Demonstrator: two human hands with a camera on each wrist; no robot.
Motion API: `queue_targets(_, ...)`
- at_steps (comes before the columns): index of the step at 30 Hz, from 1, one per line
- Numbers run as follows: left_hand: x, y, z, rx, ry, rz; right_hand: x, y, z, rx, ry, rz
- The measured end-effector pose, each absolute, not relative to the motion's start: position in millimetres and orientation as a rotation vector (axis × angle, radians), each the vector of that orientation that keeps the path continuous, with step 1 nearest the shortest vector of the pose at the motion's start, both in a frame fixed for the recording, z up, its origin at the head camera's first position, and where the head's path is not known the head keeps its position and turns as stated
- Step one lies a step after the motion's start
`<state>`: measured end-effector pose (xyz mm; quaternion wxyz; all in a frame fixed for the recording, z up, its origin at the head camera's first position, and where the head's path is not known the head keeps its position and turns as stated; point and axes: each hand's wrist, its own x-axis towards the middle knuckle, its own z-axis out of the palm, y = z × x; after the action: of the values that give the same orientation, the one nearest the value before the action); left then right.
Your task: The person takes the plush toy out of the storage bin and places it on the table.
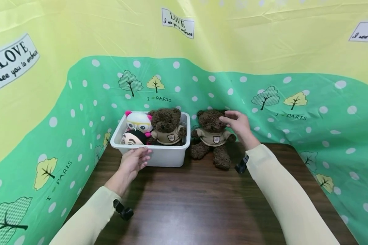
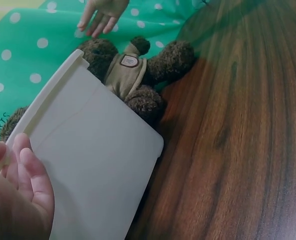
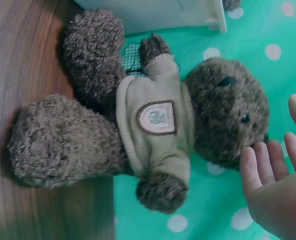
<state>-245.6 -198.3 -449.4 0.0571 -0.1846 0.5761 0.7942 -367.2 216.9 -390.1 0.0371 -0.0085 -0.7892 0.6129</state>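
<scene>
Four plush toys show, three in a white plastic bin [image 1: 167, 157] and one outside it. The bin's front wall hides the lower parts of its contents: one brown teddy bear in a beige sweater [image 1: 168, 136] at the right; one white plush toy with pink ears and yellow glasses [image 1: 138, 121] at the back left; and one round, black-capped plush toy [image 1: 134, 137] at the front left, of which little more than the brow and eyes can be made out.

The second brown teddy bear [image 1: 215, 132], in a matching beige sweater with a shield-shaped patch, sits on the dark wood-grain tabletop [image 1: 202, 200] just right of the bin, its legs forward and its back toward the green dotted cloth [image 1: 211, 90].

Of the two hands, the left hand [image 1: 133, 161] pinches the bin's front rim between thumb and fingers; the left wrist view cuts off part of it. The right hand [image 1: 237, 126] is spread beside the second bear's head, largely covering one ear in the head view; whether its fingertips touch the fur is hard to tell. Three "LOVE" panels mark the cloth, the right one cut off by the edge. Each sleeve carries one black wrist device [image 1: 122, 209].
</scene>
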Motion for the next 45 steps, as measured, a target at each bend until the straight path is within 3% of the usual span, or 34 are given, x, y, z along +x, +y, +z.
queue_targets(21,-247.3,-200.5,-449.8,-0.562,1.628,2.463,-379.1,99.1,-359.1,0.562,-2.683,1.644)
queue_targets(45,-245.3,-197.2,-453.0,-0.589,1.651,2.471,-410.2,31.5,-359.7,0.648,-3.045,1.053)
